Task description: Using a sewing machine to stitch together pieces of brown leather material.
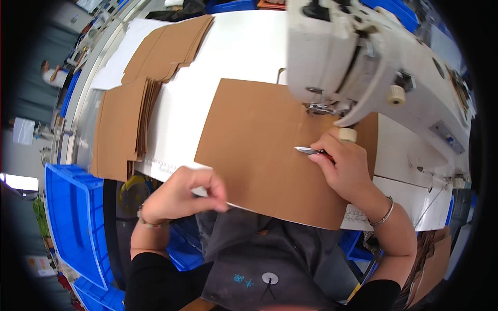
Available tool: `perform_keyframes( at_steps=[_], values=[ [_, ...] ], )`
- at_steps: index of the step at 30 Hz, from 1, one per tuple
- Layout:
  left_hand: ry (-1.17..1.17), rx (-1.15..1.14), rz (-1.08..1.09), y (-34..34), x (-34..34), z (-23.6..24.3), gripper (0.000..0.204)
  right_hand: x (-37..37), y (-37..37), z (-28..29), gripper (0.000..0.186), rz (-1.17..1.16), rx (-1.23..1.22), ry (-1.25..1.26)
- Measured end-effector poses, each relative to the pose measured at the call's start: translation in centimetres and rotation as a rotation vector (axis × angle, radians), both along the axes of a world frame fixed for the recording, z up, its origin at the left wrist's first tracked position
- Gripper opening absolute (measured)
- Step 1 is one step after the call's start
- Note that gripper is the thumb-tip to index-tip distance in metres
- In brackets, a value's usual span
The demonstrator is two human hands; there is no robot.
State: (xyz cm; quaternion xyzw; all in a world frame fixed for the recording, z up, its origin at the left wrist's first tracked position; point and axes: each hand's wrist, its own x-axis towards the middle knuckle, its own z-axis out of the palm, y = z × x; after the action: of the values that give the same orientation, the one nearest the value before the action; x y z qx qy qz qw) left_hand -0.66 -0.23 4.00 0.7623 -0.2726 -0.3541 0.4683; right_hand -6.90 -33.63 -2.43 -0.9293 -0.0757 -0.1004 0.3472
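Spanning mid-view, white bench [249, 46] w/ open room btwn brown stack [118, 124] & brown sheet [249, 150]. Sewing machine [321, 57] overhangs sheet's far-R part. Sheet's flat, near edge approx at bench front. L hand [179, 197]: curled, blurred, nr sheet's near-L edge; can't tell if gripping. R hand [345, 166]: over sheet, grip closed on small bladed tool [305, 150], long axis approx L–R, tip L.

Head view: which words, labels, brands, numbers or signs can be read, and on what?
Dark apron: blue handwritten characters, not copied here.
Ruler strip: marks too small to read.
Sewing machine plate: too small to read.
White wall sheet: too small, blurred.
Brown sheet: no writing visible.
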Motion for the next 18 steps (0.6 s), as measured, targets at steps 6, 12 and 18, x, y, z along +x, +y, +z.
perform_keyframes(
  at_steps=[6,12,18],
  values=[
    [0.244,0.248,0.274,13.8,-1.8,-9.4,0.017,0.4,0.2,0.8,0.011,0.026,-0.048,-0.043],
    [0.059,0.449,1.031,24.1,-2.8,-27.6,0.024,0.2,1.2,-0.3,0.008,0.073,0.034,-0.009],
    [-0.003,0.485,1.251,24.4,-2.7,-33.7,0.03,-0.2,0.4,-0.3,0.007,0.029,0.065,0.066]
  ],
)
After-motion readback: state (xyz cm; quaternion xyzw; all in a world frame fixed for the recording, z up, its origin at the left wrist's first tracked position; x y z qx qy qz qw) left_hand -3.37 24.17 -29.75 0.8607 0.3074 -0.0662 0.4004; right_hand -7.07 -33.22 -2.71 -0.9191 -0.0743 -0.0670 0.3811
